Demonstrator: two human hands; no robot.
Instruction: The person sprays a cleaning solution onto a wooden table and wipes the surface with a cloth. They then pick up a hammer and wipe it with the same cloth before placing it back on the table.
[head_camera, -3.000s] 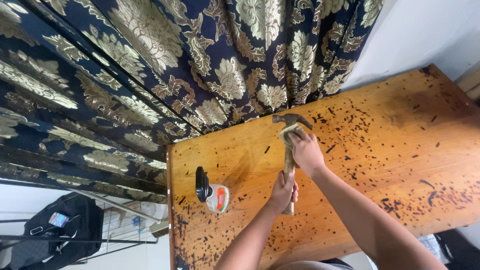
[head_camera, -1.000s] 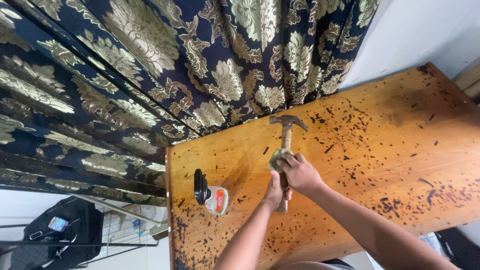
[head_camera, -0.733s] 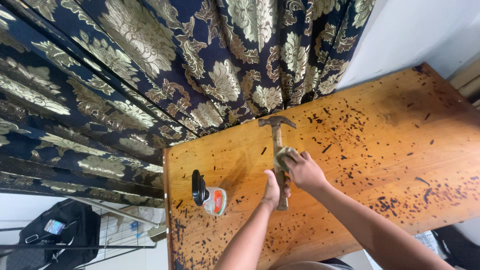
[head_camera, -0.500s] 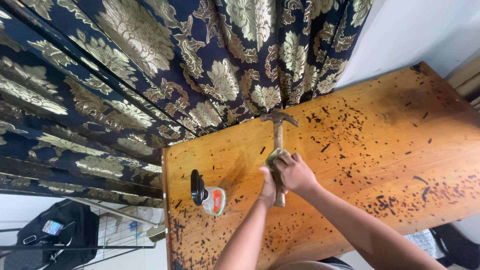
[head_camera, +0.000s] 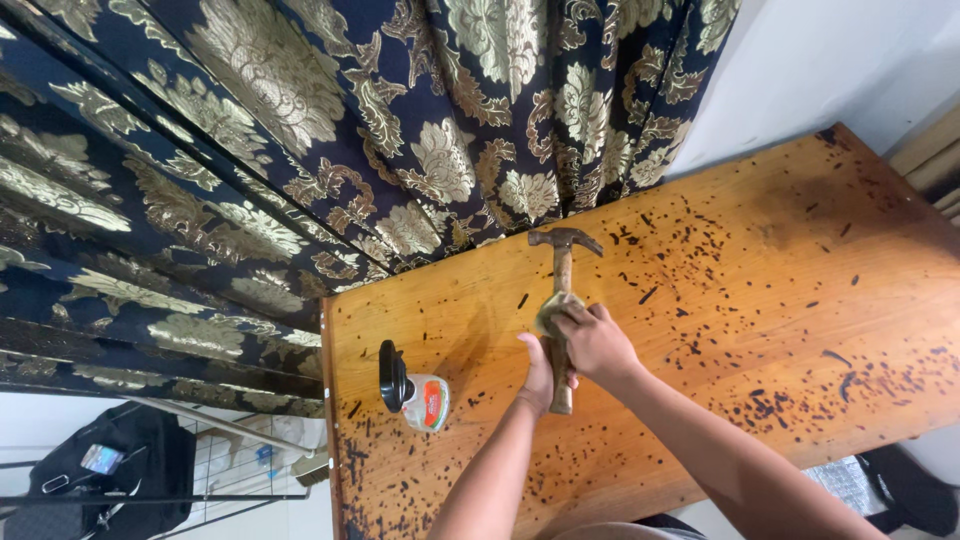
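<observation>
Gripping the lower wooden handle of a claw hammer (head_camera: 562, 300), left hand (head_camera: 541, 375) closed around it near the butt end, the tool held just over a speckled wooden table (head_camera: 760, 290) with its rusty metal head pointing away toward the curtain. Pressing a small crumpled yellowish cloth (head_camera: 551, 312) against the middle of the handle, right hand (head_camera: 598, 340) closed on the cloth and wrapped partly about the shaft, just above the left. Lying on its side to the left of both hands, near the table's edge, a small white bottle (head_camera: 415, 392) with a black cap and orange label. Hanging behind the table, a dark blue curtain (head_camera: 330, 130) patterned in gold flowers.
</observation>
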